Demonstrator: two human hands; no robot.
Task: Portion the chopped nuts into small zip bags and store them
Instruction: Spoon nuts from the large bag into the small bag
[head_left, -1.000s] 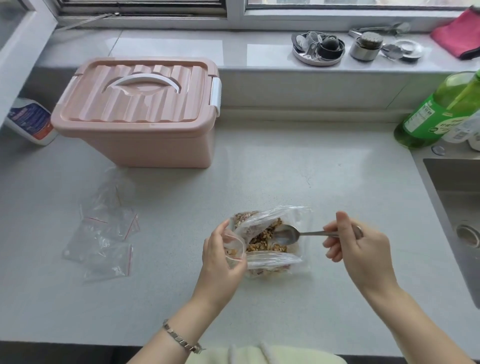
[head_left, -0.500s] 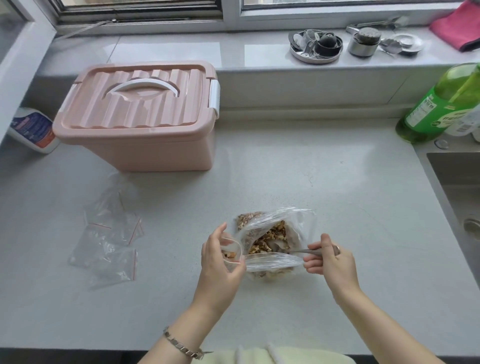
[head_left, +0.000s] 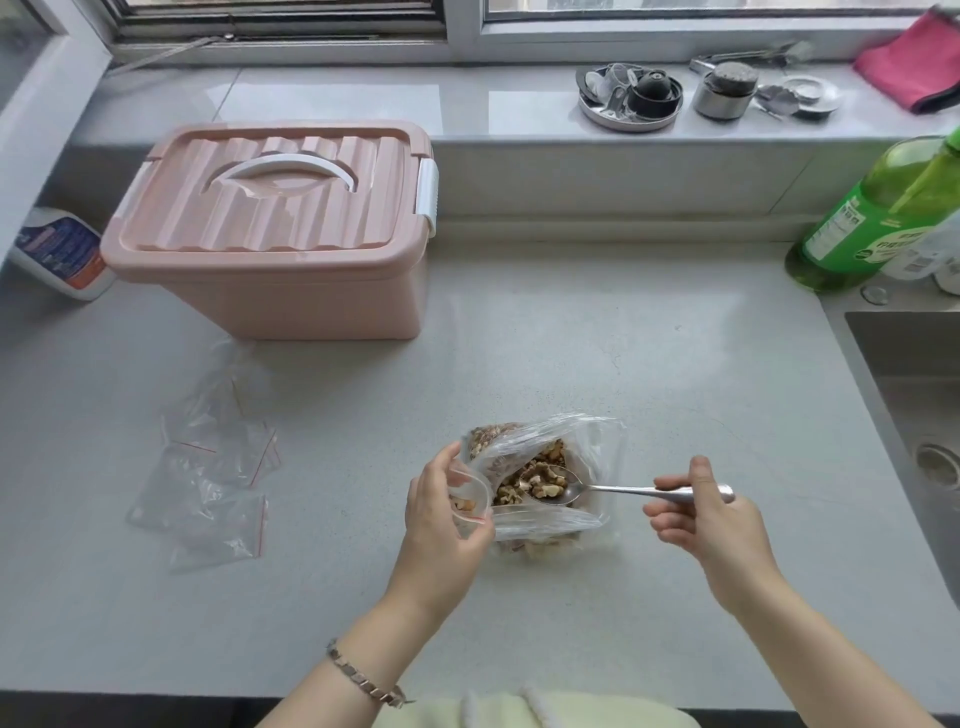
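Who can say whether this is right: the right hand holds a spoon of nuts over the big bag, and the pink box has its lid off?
Not quite. The head view shows the pink box with its lid on. The right hand does hold the spoon of nuts over the big bag.

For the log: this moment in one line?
step: scoop | left hand: holds small bag | right hand: holds spoon with nuts in big bag

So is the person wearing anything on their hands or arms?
No sleeves or gloves show. The left hand has a silver-coloured link bracelet at its wrist; the right hand shows nothing worn that I can make out.
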